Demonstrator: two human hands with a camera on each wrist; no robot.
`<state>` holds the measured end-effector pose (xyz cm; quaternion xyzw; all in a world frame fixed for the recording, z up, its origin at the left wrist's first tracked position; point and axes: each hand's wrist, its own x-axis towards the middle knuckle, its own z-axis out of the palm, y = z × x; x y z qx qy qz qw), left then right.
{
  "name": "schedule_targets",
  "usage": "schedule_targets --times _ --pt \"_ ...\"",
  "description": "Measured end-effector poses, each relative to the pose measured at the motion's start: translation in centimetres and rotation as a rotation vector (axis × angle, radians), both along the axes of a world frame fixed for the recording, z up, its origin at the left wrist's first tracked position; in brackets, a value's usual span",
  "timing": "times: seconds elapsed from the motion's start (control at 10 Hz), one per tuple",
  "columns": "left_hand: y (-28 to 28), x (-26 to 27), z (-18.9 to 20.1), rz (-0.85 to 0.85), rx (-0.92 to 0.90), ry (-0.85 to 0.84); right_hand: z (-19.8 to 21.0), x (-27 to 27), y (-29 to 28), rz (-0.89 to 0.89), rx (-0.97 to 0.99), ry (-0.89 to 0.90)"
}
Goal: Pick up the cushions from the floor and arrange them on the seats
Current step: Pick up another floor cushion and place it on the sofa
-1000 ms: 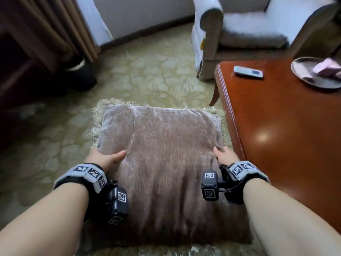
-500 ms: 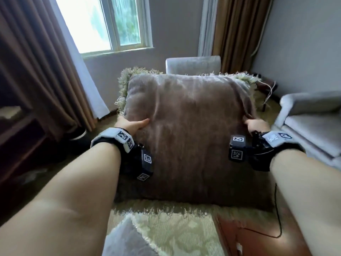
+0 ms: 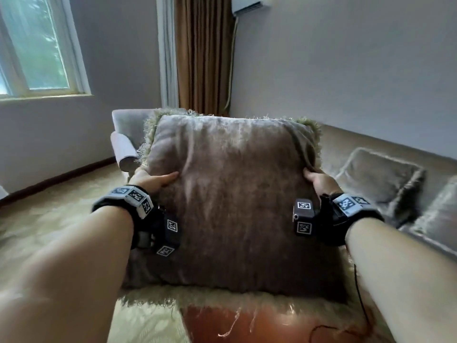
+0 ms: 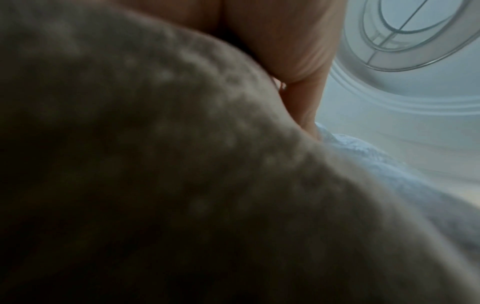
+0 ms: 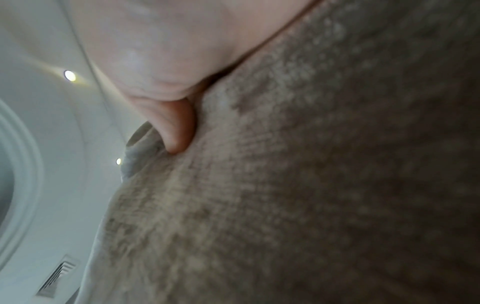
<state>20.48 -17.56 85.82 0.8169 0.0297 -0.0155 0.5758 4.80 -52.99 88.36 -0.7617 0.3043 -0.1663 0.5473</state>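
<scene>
A large brown velvet cushion (image 3: 235, 199) with pale fringe is held up in the air in front of me, above the floor. My left hand (image 3: 150, 180) grips its left edge, thumb lying on the near face. My right hand (image 3: 319, 180) grips the right edge the same way. Both wrist views are filled by the cushion's fabric (image 4: 182, 185) (image 5: 311, 185), with a thumb pressed into it; the other fingers are hidden behind the cushion. Two more velvet cushions (image 3: 380, 174) (image 3: 437, 219) lean on the grey sofa (image 3: 341, 144) at the right.
A grey armchair (image 3: 126, 134) stands behind the cushion under the window. A red-brown wooden table corner (image 3: 259, 325) lies below the cushion, with a thin cable across it. Patterned beige carpet (image 3: 61, 214) spreads to the left. Brown curtains hang in the far corner.
The cushion has been lifted from the floor and carried up and rightward, both hands still on its edges. My view has swung from the floor to the sofa side of the room.
</scene>
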Motion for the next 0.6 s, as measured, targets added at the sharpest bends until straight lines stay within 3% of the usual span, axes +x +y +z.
schedule_targets --times 0.2,0.3,0.4,0.6 --pt "-11.9 -5.7 0.9 -0.148 0.009 -0.061 1.8 -8.2 -8.2 -0.194 0.067 -0.018" --pt "-17.3 -6.9 0.3 -0.191 0.057 -0.102 -0.4 -11.2 -15.0 -0.290 0.213 -0.160" --pt "-21.0 -7.6 0.0 -0.223 0.114 -0.125 -0.9 -13.5 -16.2 -0.317 0.183 -0.134" --pt "-32.5 -11.2 1.1 -0.362 0.153 -0.229 -1.9 -19.6 -21.2 -0.616 -0.037 0.045"
